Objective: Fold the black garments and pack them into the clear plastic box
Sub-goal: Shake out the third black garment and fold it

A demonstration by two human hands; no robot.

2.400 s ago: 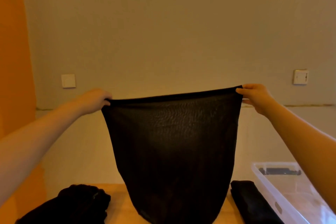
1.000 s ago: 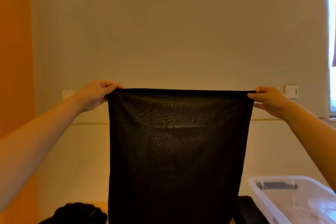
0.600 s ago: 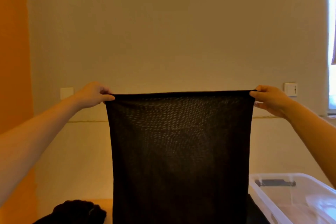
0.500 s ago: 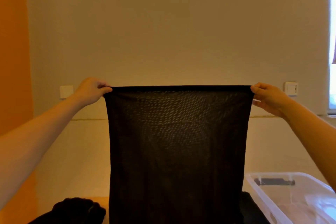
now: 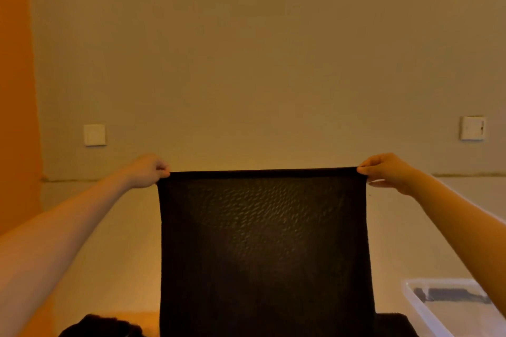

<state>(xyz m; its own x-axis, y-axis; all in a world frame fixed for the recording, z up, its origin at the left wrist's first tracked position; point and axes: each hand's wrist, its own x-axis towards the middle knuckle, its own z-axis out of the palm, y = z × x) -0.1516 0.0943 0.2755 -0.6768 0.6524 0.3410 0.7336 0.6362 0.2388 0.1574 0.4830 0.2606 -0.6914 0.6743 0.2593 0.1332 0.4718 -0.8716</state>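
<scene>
A thin black garment point(image 5: 264, 249) hangs stretched flat in front of me, held up by its top edge. My left hand point(image 5: 147, 171) pinches its top left corner and my right hand point(image 5: 386, 172) pinches its top right corner. The cloth's lower end runs out of the frame. The clear plastic box point(image 5: 449, 306) stands at the lower right, with a dark handle piece visible at its far end. A crumpled pile of black garments point(image 5: 101, 327) lies at the lower left. A folded black garment point(image 5: 394, 325) shows just right of the hanging cloth.
A plain beige wall fills the view, with a white switch plate point(image 5: 94, 134) on the left and another plate point(image 5: 473, 128) on the right. An orange panel point(image 5: 16, 90) runs down the left edge. A strip of wooden table point(image 5: 147, 323) shows at the bottom.
The view has tilted upward, so the hands and garment sit lower in the frame and less of the box and pile shows. Both hands keep their hold on the top corners.
</scene>
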